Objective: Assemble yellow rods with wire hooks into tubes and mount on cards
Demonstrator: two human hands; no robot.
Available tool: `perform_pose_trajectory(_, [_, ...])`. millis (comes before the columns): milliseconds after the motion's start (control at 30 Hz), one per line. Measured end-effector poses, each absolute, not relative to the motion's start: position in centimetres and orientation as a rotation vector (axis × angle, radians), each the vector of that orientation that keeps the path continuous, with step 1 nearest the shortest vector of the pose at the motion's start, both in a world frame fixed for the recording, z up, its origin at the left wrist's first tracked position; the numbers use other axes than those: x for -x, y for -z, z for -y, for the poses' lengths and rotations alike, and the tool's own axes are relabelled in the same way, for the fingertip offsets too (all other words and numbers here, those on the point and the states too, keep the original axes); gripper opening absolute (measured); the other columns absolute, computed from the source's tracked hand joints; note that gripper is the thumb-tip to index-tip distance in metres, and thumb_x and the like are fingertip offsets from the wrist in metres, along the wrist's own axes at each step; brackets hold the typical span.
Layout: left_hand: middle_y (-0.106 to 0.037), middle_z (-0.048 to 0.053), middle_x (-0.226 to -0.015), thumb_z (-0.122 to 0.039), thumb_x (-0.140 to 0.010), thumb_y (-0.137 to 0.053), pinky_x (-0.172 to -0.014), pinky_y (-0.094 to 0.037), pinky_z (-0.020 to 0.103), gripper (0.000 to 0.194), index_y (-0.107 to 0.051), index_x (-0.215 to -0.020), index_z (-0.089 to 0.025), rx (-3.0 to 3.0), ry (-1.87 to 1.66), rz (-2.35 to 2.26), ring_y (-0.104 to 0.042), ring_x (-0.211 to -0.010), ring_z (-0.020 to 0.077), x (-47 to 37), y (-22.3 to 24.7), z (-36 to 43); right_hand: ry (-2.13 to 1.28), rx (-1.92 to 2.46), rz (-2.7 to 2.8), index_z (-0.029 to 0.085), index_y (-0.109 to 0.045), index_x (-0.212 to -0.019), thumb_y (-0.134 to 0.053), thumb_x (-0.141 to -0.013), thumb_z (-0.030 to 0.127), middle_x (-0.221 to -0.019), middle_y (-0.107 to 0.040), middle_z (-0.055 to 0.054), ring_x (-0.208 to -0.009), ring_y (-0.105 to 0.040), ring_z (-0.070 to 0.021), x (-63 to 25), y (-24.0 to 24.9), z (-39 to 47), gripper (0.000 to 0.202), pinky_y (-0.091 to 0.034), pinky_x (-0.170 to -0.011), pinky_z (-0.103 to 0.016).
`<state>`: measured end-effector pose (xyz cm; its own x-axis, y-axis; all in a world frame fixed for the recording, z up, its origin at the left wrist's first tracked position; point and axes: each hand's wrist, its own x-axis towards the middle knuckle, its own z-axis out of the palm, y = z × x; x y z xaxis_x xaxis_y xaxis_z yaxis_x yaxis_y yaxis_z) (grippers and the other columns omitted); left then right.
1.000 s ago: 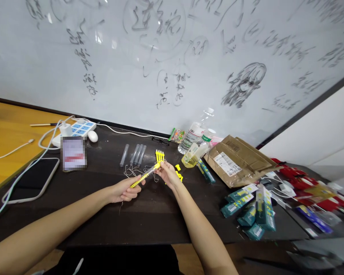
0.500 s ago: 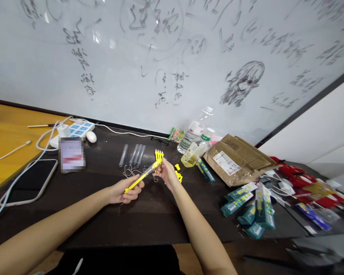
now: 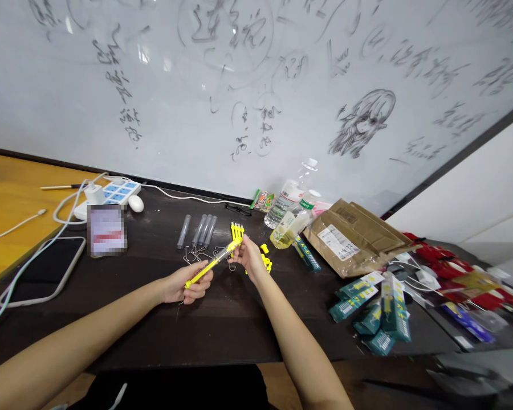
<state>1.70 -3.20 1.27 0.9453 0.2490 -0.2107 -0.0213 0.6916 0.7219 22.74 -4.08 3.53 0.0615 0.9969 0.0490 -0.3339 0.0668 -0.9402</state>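
Observation:
A slender yellow rod with a clear tube section (image 3: 216,261) slants upward between both of my hands, its lower end to the left. My left hand (image 3: 191,283) is closed around the lower part. At the upper end, the fingers of my right hand (image 3: 248,257) pinch the yellow tip. Just behind that tip, several yellow sticks with metallic ends (image 3: 236,230) lie side by side. Small yellow plastic pieces (image 3: 265,263) are partly hidden by my right hand. Bent metal wires (image 3: 193,254) rest beyond my left hand, near several clear tubes (image 3: 205,230).
Two bottles (image 3: 288,228) and a cardboard package (image 3: 357,236) stand at the back right. Several green boxes (image 3: 393,310) lie to the right. A phone (image 3: 47,270), a power strip (image 3: 119,193) and cables occupy the left. A whiteboard (image 3: 175,142) rises behind the table.
My left hand has shifted very slightly left and down along with the rod's lower end. My right hand keeps its pinch at the upper end.

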Motion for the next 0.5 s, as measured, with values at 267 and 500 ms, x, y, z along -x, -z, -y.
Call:
perform_pose_trajectory(267, [-0.026, -0.009, -0.040, -0.054, -0.089, -0.030, -0.024, -0.026, 0.014, 0.044, -0.043, -0.067, -0.018, -0.801, -0.139, -0.278, -0.011, -0.031, 0.0054, -1.4, -1.5, 3.0, -1.221, 0.790, 0.999, 0.021, -0.054, -0.092, -0.055, -0.075, 0.036, -0.061, -0.052, 0.004, -0.052, -0.051, -0.0106, -23.2, -3.7, 4.1, 0.022, -0.055, -0.052, -0.029])
perform_pose_trajectory(500, [-0.042, -0.006, -0.049, -0.051, -0.089, -0.036, -0.038, -0.045, 0.021, 0.040, -0.054, -0.092, -0.016, -0.990, -0.165, -0.341, -0.037, -0.036, 0.0076, -0.9, -2.2, 2.9, -1.271, 0.754, 1.148, 0.019, -0.063, -0.090, -0.064, -0.071, 0.028, -0.065, -0.054, 0.002, -0.055, -0.050, -0.0101, -24.3, -3.8, 4.5, 0.021, -0.055, -0.056, -0.029])
